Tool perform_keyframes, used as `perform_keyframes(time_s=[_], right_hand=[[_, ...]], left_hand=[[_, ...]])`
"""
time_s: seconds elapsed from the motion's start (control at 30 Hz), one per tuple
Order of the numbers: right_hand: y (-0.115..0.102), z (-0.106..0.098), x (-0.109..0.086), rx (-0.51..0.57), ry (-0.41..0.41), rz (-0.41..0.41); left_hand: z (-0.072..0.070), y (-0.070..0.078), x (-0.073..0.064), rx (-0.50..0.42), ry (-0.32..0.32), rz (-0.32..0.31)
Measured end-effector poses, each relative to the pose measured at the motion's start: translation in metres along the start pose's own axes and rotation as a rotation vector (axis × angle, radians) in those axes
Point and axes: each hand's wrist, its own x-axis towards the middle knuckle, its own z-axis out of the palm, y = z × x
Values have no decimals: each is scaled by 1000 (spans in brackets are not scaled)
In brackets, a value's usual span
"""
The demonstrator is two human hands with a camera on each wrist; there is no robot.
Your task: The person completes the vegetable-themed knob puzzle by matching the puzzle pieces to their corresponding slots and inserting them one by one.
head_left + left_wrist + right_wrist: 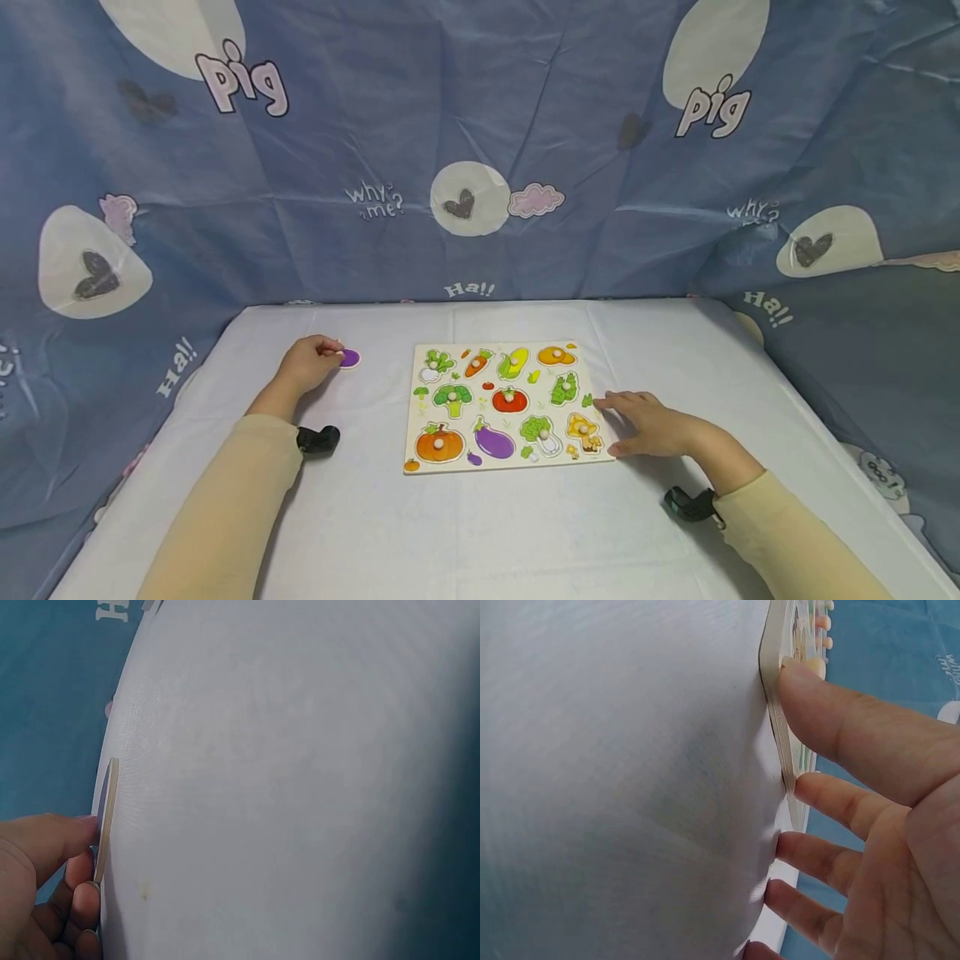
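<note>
At the left of the table, my left hand (309, 365) pinches a purple eggplant puzzle piece (350, 358). In the left wrist view, the thumb and fingers of the left hand (45, 855) grip this thin wooden piece (109, 817), which is seen edge-on. A wooden vegetable puzzle board (457, 348) lies flat in the middle. Its eggplant picture (493, 440) shows no knob, while the other large vegetables carry knobs. My right hand (656, 425) rests beside the board's right edge, fingers spread. The right wrist view has its thumb and index fingertip touching the board edge (777, 712).
A white cloth covers the table (360, 517). Behind and along both sides hangs a blue printed curtain (337, 250). Black wrist cameras sit under the left wrist (318, 440) and the right wrist (690, 504).
</note>
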Motion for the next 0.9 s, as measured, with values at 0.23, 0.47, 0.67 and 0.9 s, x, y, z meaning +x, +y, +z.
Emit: perform_keyframes(time_s=[0.23, 0.47, 0.67, 0.9], right_hand=[[1, -2, 0, 6, -1, 11], [0, 0, -1, 5, 1, -3], [-1, 0, -1, 1, -1, 2], [-1, 0, -1, 9, 4, 0]], left_hand=[[0, 1, 0, 22, -35, -11], [0, 4, -2, 28, -49, -4], [0, 7, -6, 33, -60, 11], [0, 9, -12, 41, -61, 61]])
